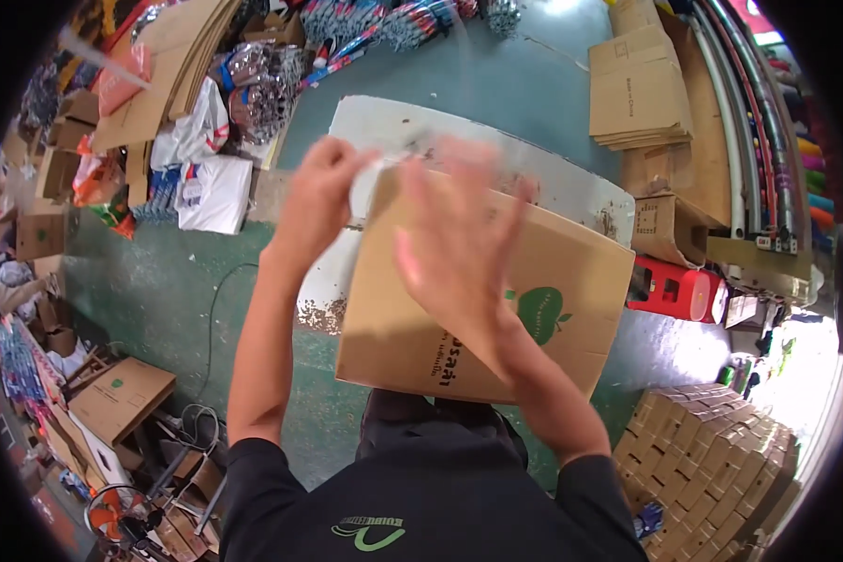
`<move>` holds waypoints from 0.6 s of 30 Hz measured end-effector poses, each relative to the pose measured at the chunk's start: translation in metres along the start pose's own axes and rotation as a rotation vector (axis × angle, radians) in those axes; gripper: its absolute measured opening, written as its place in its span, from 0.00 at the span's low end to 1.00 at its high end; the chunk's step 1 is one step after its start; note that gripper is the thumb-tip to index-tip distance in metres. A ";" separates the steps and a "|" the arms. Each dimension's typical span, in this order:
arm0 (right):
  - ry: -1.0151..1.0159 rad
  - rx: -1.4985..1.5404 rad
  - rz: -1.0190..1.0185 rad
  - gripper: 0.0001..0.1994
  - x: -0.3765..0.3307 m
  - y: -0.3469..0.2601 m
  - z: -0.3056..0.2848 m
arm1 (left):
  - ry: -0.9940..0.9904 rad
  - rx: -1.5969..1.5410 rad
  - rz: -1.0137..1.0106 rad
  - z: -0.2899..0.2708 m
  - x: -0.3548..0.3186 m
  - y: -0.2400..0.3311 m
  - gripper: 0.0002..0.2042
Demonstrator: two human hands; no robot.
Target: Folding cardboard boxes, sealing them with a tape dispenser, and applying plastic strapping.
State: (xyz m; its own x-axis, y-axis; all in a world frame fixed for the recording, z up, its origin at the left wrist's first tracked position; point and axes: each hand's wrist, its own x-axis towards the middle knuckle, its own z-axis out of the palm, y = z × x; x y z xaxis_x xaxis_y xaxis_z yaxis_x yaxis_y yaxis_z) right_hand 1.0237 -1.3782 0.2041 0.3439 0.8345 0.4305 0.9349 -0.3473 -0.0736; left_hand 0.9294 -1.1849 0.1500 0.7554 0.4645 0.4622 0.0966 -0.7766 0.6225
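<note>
A brown cardboard box (571, 262) with a green apple print and dark lettering stands tilted in front of me, against a worn white board or tabletop (365, 117). Over the box's far left corner is my left hand (326, 183), its thumb and fingers pinched together. A pale, blurred strip runs from those fingertips toward the right; what it is I cannot make out. My right hand (459, 229) hovers over the box with fingers spread, smeared by motion. Nothing shows in its grip, and whether it touches the box I cannot tell.
Flattened cartons (639, 89) are stacked at the far right, above a red case-like object (670, 288). Many small boxes (712, 459) are piled at the lower right. White plastic bags (214, 192) lie at the left, and a fan (117, 510) stands lower left. A cable (214, 309) crosses the green floor.
</note>
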 end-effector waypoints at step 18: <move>-0.590 0.131 0.783 0.15 -0.426 0.511 -0.084 | -0.039 -0.157 -0.413 -0.016 0.011 -0.004 0.17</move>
State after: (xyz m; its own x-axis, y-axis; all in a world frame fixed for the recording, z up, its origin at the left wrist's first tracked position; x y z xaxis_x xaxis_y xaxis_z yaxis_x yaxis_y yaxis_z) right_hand 1.3474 -1.9472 0.0584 0.8248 0.4811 -0.2970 0.4149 -0.8719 -0.2602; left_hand 0.9266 -1.1698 0.1628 0.6981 0.7036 0.1327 0.2979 -0.4540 0.8397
